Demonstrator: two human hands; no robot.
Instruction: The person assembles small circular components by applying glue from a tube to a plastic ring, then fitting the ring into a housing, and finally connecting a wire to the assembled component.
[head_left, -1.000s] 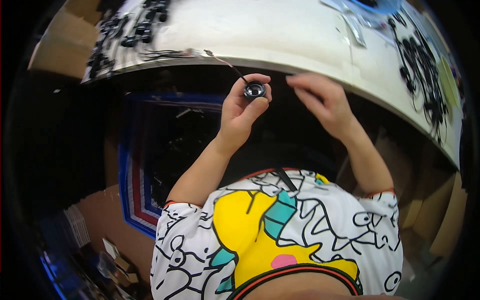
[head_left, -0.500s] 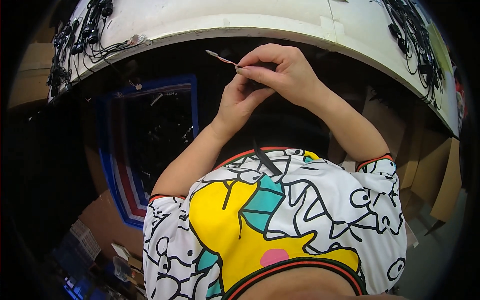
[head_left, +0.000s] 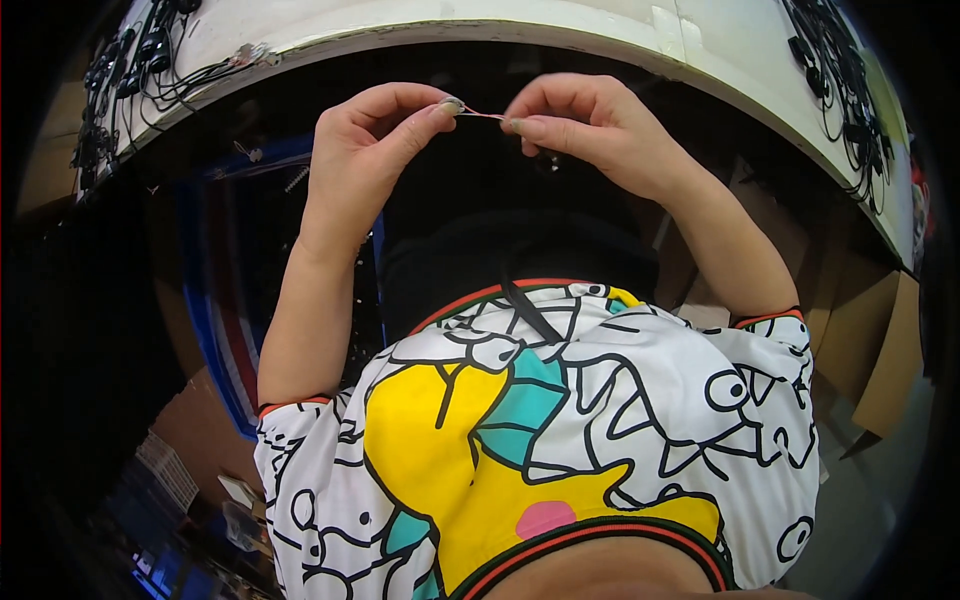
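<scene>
A thin pink-and-white wire (head_left: 484, 114) is stretched between my two hands, just short of the table's front edge. My left hand (head_left: 375, 145) is closed, thumb and forefinger pinching the wire's left end, with a small pale tip largely hidden by the fingers. My right hand (head_left: 605, 125) pinches the wire further along, its fingers also closed. Beneath the right fingers shows a small dark, shiny bit (head_left: 551, 161); I cannot tell what it is or whether it joins the wire.
Ahead runs the white table (head_left: 560, 28). Black cables lie bunched on it at left (head_left: 150, 60) and right (head_left: 845, 110). Below my left arm is a blue-edged container (head_left: 205, 300) with small bits in it. Cardboard (head_left: 885, 360) stands at the lower right.
My hands were close together, the wire's pale end sticking out freely. Now my left hand has moved up and left and grips that end. The right hand has shifted slightly right.
</scene>
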